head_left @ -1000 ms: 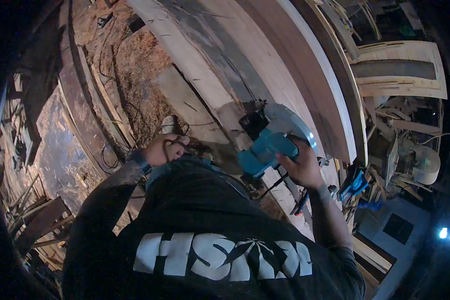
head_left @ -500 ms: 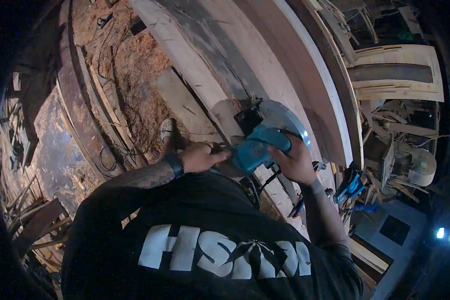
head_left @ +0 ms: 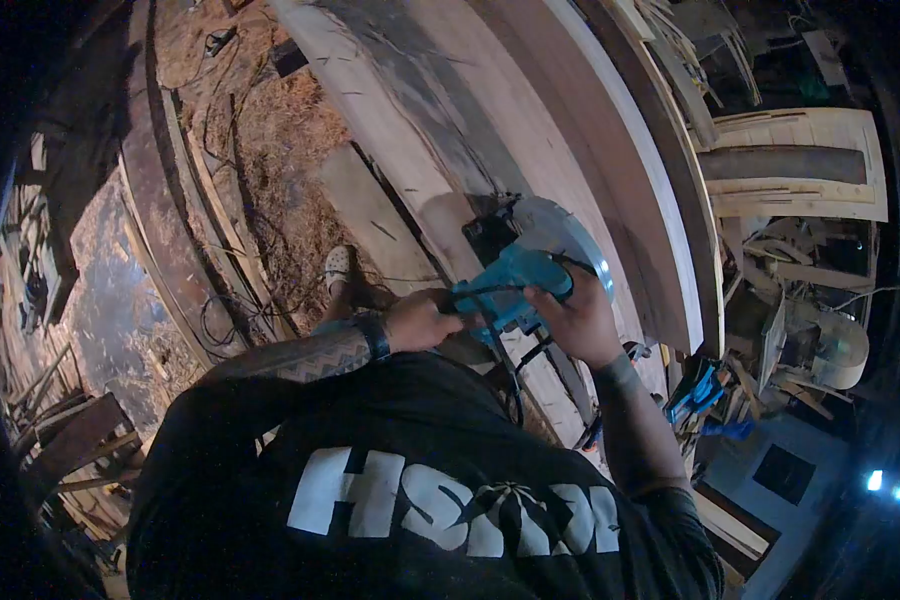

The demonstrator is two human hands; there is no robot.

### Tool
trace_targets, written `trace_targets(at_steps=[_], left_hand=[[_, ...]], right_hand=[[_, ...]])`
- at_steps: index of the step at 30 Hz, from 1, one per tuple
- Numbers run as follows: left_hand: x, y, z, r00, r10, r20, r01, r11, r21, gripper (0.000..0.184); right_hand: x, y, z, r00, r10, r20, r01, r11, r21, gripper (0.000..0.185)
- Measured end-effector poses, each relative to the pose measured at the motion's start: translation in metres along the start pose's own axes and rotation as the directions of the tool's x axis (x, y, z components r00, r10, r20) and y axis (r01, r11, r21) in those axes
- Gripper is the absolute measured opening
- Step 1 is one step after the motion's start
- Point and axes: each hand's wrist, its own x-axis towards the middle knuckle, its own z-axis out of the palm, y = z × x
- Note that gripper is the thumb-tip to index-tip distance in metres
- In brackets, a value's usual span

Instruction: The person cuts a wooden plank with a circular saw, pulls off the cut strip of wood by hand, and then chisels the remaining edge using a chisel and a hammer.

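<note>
Gripping the teal circular saw (head_left: 515, 275) is the job the right hand (head_left: 582, 322) is doing, with its fingers wrapping around the rear handle, just off centre at 3 o'clock. That forearm is angling up and inward from about 4 o'clock, the wrist looking fairly straight, the back of the hand facing mostly upward.

The left hand (head_left: 420, 322) is sitting at 8 o'clock, close to centre. It's curling into a loose fist and looks to be pinching a dark cord (head_left: 493, 291), which is running across the near side of the saw. The left forearm is lying almost flat across the belly from 8 o'clock, a dark wristband (head_left: 375, 337) circling the wrist, knuckles pointing toward the saw.

The saw itself is sitting over the long planks (head_left: 545, 130) at about 2 o'clock, its silvery guard (head_left: 565, 232) facing away from the person; I can't tell if the base is touching the wood. The planks are stretching up toward 12 o'clock. A clog (head_left: 338, 263) is showing on one foot at 10 o'clock, and sawdust (head_left: 280, 140) is covering the ground toward 11.
</note>
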Motion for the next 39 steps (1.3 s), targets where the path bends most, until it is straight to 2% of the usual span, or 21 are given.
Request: trace_targets(at_steps=[3,6,8,10,14,16,17,19,20,22,24,27,30,32,34,36,39], left_hand=[[0.003,-0.007,-0.006,0.999,-0.006,-0.046,0.003,0.997,-0.072,0.038],[0.008,-0.022,-0.01,0.996,-0.014,-0.088,0.002,0.99,-0.139,0.044],[0.012,-0.038,-0.012,0.962,0.164,-0.218,-0.177,0.983,-0.045,0.045],[0.015,-0.048,-0.019,0.944,0.223,-0.243,-0.239,0.97,-0.037,0.047],[0.009,-0.028,-0.053,0.986,0.047,-0.159,-0.073,0.984,-0.162,0.051],[0.014,-0.037,-0.062,0.957,0.184,-0.224,-0.181,0.983,0.033,0.053],[0.016,-0.044,-0.068,0.888,0.382,-0.255,-0.321,0.913,0.252,0.054],[0.021,-0.055,-0.076,0.869,0.426,-0.254,-0.353,0.891,0.287,0.056],[0.017,-0.047,-0.086,0.932,0.275,-0.237,-0.257,0.961,0.104,0.057],[0.018,-0.043,-0.097,0.968,0.114,-0.222,-0.148,0.979,-0.141,0.058],[0.024,-0.046,-0.1,0.955,0.093,-0.28,-0.17,0.95,-0.263,0.059],[0.03,-0.049,-0.113,0.956,0.16,-0.246,-0.233,0.923,-0.307,0.06],[0.02,-0.04,-0.138,0.948,0.199,-0.247,-0.27,0.916,-0.298,0.062],[0.018,-0.035,-0.155,0.963,0.169,-0.21,-0.204,0.967,-0.153,0.064],[0.015,-0.028,-0.171,0.98,0.083,-0.182,-0.105,0.988,-0.113,0.066],[0.014,-0.02,-0.183,0.987,-0.054,-0.15,0.026,0.983,-0.181,0.068],[0.015,-0.02,-0.193,0.99,-0.001,-0.141,-0.033,0.971,-0.237,0.069]], right_hand=[[0.013,0.001,0.005,0.999,-0.034,-0.035,0.033,0.999,-0.031,0.027],[0.024,-0.007,0.007,0.998,0.058,0.016,-0.058,0.998,-0.002,0.028],[0.034,-0.012,0.01,0.998,0.053,0.031,-0.053,0.998,-0.017,0.025],[0.046,-0.02,0.013,0.998,0.048,0.031,-0.048,0.999,-0.006,0.024],[0.068,-0.046,0.017,1.0,0.019,0.001,-0.019,0.999,0.041,0.025],[0.08,-0.048,0.018,1.0,-0.01,-0.017,0.009,1.0,-0.005,0.027],[0.088,-0.044,0.021,0.999,-0.027,-0.025,0.026,0.998,-0.056,0.028],[0.1,-0.044,0.024,0.999,-0.037,-0.029,0.035,0.996,-0.087,0.029],[0.106,-0.047,0.026,0.999,-0.03,-0.026,0.028,0.997,-0.068,0.029],[0.117,-0.053,0.029,1.0,-0.019,-0.017,0.019,0.999,-0.034,0.029],[0.126,-0.055,0.031,1.0,-0.009,-0.007,0.009,1.0,-0.005,0.03],[0.138,-0.064,0.033,1.0,0.01,-0.019,-0.011,0.999,-0.031,0.029],[0.151,-0.079,0.037,1.0,0.019,0.006,-0.02,0.999,0.026,0.028],[0.163,-0.073,0.043,0.999,-0.044,-0.028,0.042,0.998,-0.038,0.028],[0.173,-0.071,0.046,0.997,-0.064,-0.038,0.063,0.997,-0.041,0.029],[0.179,-0.085,0.045,0.999,-0.04,-0.027,0.04,0.999,0.016,0.029],[0.186,-0.08,0.05,0.997,-0.029,-0.072,0.026,0.998,-0.052,0.034]])
